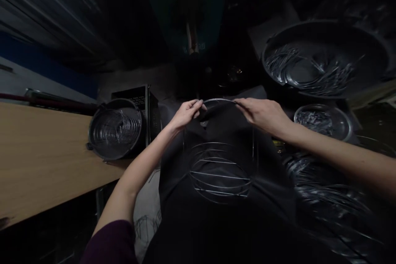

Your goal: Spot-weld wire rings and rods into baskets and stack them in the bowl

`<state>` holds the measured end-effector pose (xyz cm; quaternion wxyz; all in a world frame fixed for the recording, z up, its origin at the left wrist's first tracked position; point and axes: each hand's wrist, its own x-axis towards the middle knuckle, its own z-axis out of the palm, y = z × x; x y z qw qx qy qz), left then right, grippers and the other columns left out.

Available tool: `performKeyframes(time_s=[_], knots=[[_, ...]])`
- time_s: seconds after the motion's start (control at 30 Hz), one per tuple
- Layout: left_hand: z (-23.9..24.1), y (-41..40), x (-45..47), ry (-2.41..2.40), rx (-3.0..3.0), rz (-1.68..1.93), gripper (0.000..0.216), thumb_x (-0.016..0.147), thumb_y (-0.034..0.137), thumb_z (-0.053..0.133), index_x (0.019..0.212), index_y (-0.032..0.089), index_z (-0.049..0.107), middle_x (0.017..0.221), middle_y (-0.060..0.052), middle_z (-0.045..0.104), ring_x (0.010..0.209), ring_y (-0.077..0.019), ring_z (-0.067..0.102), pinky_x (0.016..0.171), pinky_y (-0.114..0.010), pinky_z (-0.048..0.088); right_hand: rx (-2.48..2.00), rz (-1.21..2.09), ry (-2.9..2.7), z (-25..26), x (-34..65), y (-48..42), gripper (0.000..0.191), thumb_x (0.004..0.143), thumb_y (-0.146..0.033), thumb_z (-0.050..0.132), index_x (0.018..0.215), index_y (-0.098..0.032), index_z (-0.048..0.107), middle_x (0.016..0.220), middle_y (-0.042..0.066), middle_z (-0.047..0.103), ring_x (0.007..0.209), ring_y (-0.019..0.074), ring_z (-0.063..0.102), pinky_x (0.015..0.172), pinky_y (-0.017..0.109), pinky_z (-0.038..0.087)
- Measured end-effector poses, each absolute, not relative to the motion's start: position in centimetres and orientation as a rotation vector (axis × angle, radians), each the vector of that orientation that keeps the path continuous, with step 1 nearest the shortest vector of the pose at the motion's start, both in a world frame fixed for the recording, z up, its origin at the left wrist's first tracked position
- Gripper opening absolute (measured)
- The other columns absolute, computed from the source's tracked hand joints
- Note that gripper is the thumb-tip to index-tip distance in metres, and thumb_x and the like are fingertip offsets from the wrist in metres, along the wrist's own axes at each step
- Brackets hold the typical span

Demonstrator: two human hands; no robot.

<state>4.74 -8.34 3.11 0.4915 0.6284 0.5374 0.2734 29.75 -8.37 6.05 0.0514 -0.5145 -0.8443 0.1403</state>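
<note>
My left hand [187,113] pinches the left end of the visible arc of a curved metal wire [219,100]. The fingers of my right hand [260,114] close on the same wire at its right. Between the two hands the wire bows up and away from me, and I cannot tell if it is a full ring. Below, over the dark cloth on my lap, sits a round wire frame [219,175] with several thin rings and straight crossbars. Thin upright wires stand at both sides, and I cannot make out whether they join the wire in my hands.
A dark machine column [192,29] rises ahead. Left stand a black bucket [93,132] of wire rings, a plastic crate [147,107] and a wooden board [46,152]. To the right are a large basin [368,62] with bent wires, a smaller bowl [345,126] and wire bundles [328,194].
</note>
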Motion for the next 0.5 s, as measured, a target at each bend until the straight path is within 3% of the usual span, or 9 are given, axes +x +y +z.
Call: performKeyframes(time_s=[0.1,0.2,0.37,0.5], knots=[[2.9,-8.5,4.3,1.472,1.965,0.600,0.041,0.095,0.047,0.036,0.102,0.017,0.064,0.068,-0.002,0.061,0.062,-0.0109,0.055,0.058,-0.020,0.036,-1.558,0.191,-2.615,4.8,29.3,-8.9,0.044,0.096,-0.031,0.030,0.127,-0.015,0.056,0.102,0.011,0.067,0.081,0.0219,0.063,0.062,0.028,0.043],[2.0,-9.0,4.1,1.557,2.344,0.524,0.039,0.096,0.043,0.036,0.107,0.017,0.063,0.084,-0.005,0.068,0.073,-0.0124,0.060,0.060,-0.021,0.036,-1.535,0.112,-2.632,3.8,29.5,-9.5,0.044,0.096,-0.026,0.030,0.131,-0.012,0.052,0.102,0.013,0.066,0.082,0.0212,0.063,0.061,0.027,0.042],[0.4,-10.2,4.5,1.677,2.310,0.584,0.041,0.096,0.041,0.035,0.098,0.013,0.065,0.069,-0.005,0.063,0.064,-0.0124,0.056,0.058,-0.022,0.032,-1.587,0.248,-2.679,3.3,29.8,-10.4,0.046,0.095,-0.017,0.028,0.135,-0.008,0.048,0.109,0.014,0.065,0.090,0.0207,0.062,0.068,0.028,0.045],[0.9,-11.1,5.0,1.715,2.047,0.620,0.031,0.093,0.037,0.045,0.100,0.015,0.066,0.062,-0.002,0.056,0.065,-0.0130,0.054,0.059,-0.021,0.030,-1.643,0.401,-2.673,4.5,29.3,-10.5,0.045,0.099,-0.027,0.027,0.137,-0.011,0.046,0.116,0.014,0.063,0.095,0.0209,0.061,0.070,0.029,0.042]])
